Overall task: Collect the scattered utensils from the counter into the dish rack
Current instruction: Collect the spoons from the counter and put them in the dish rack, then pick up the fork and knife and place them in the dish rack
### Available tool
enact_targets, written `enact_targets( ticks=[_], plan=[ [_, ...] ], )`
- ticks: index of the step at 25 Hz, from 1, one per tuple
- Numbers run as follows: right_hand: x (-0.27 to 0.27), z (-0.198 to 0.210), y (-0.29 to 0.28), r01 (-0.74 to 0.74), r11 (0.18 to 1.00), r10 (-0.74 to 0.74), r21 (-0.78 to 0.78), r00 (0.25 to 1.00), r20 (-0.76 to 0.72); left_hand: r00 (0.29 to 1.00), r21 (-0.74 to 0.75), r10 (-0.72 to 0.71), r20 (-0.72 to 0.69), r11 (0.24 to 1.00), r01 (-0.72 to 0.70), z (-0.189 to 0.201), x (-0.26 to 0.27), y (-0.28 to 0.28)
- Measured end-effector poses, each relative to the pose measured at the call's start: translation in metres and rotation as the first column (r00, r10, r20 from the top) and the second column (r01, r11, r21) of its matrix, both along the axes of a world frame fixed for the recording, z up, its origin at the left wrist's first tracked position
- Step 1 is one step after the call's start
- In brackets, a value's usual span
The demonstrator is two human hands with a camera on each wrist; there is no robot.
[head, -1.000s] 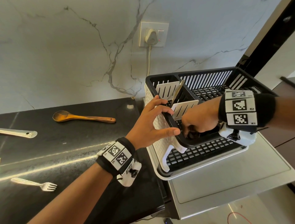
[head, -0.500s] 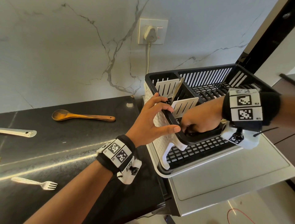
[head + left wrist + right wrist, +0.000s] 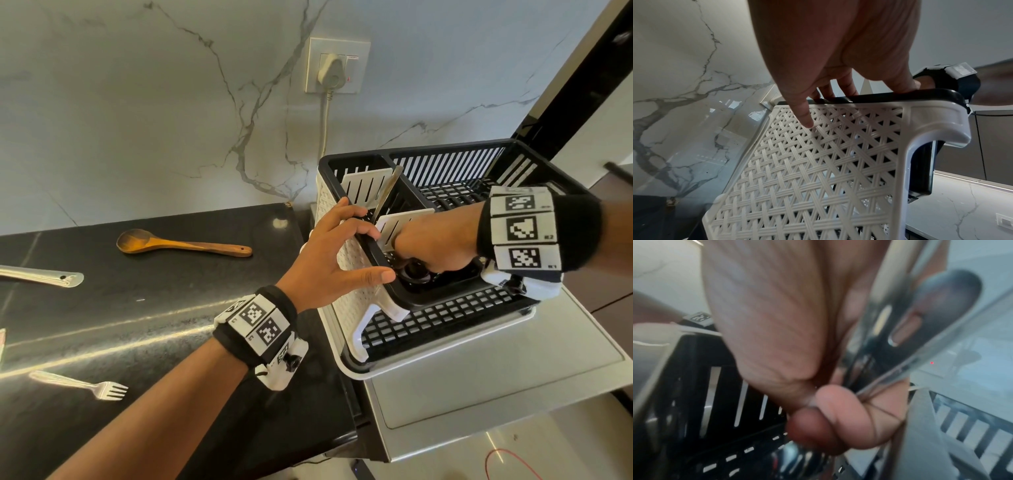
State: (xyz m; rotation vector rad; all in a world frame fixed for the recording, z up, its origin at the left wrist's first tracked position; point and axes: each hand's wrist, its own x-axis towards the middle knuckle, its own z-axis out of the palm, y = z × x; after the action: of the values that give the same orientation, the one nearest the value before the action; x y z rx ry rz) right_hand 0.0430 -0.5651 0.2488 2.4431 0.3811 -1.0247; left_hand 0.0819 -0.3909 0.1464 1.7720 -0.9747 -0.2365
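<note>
1. One dish rack (image 3: 445,318), black with white lattice sides, stood on a grey appliance top at the right end of the black worktop (image 3: 154,308).
2. The left hand (image 3: 329,260) gripped the rack's black left rim, fingers (image 3: 846,87) hooked over it and the thumb along the near edge.
3. The right hand (image 3: 435,246) was curled round one steel utensil (image 3: 925,331) with a slotted handle, lowered into the near cutlery compartment.
4. One metal utensil (image 3: 385,195) leaned upright in the compartment behind.
5. Three utensils lay well apart on the worktop: one wooden spoon (image 3: 181,242), one fork (image 3: 85,385), and one steel handle (image 3: 44,275) at the left edge.
</note>
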Motion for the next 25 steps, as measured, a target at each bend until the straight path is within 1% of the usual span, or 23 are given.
enact_targets(
  ticks=[2,4,5,6,8,12,14,16,18,21,23,25],
  plan=[
    [0.003,0.005,-0.005,0.032,0.992,-0.029,0.119,0.999,-0.026,1.000,-0.004,-0.001,-0.003,1.000,0.001,-0.001,0.000,0.000],
    [0.004,0.015,-0.006,0.124,0.954,-0.103,0.273,0.991,-0.090,1.000,-0.005,-0.004,-0.003,1.000,0.004,-0.001,0.001,0.000],
    [0.003,0.018,-0.004,0.165,0.934,-0.127,0.318,0.983,-0.136,1.000,-0.006,-0.005,-0.002,1.000,0.005,-0.001,0.001,0.000],
    [0.003,0.019,-0.002,0.191,0.926,-0.139,0.326,0.974,-0.176,1.000,-0.008,-0.005,-0.001,1.000,0.005,-0.001,0.001,0.000],
    [0.002,0.013,0.002,0.210,0.938,-0.152,0.276,0.964,-0.217,1.000,-0.010,-0.003,-0.003,1.000,0.003,-0.001,0.002,0.000],
    [0.006,0.007,0.002,0.171,0.969,-0.127,0.177,0.964,-0.232,1.000,-0.013,-0.002,0.002,1.000,0.002,-0.002,0.001,0.001],
    [0.006,0.007,-0.003,0.196,0.966,-0.151,0.166,0.956,-0.251,1.000,-0.013,0.001,-0.006,1.000,-0.001,-0.001,0.000,0.001],
    [0.002,0.010,-0.005,0.252,0.952,-0.200,0.176,0.942,-0.270,1.000,-0.011,0.003,0.000,1.000,-0.003,-0.001,0.000,0.000],
    [-0.003,0.013,-0.006,0.312,0.924,-0.244,0.224,0.927,-0.285,1.000,-0.011,0.002,-0.001,1.000,-0.002,0.000,0.000,0.000],
    [-0.008,0.022,-0.010,0.346,0.866,-0.258,0.362,0.927,-0.271,1.000,-0.015,-0.003,-0.011,1.000,0.003,-0.001,0.000,0.000],
    [-0.007,0.029,-0.014,0.341,0.827,-0.260,0.446,0.937,-0.233,1.000,-0.012,-0.010,-0.011,1.000,0.010,-0.001,0.001,0.000],
    [-0.005,0.037,-0.019,0.318,0.799,-0.282,0.511,0.948,-0.150,1.000,-0.010,-0.017,-0.010,1.000,0.017,-0.002,0.001,0.000]
  ],
)
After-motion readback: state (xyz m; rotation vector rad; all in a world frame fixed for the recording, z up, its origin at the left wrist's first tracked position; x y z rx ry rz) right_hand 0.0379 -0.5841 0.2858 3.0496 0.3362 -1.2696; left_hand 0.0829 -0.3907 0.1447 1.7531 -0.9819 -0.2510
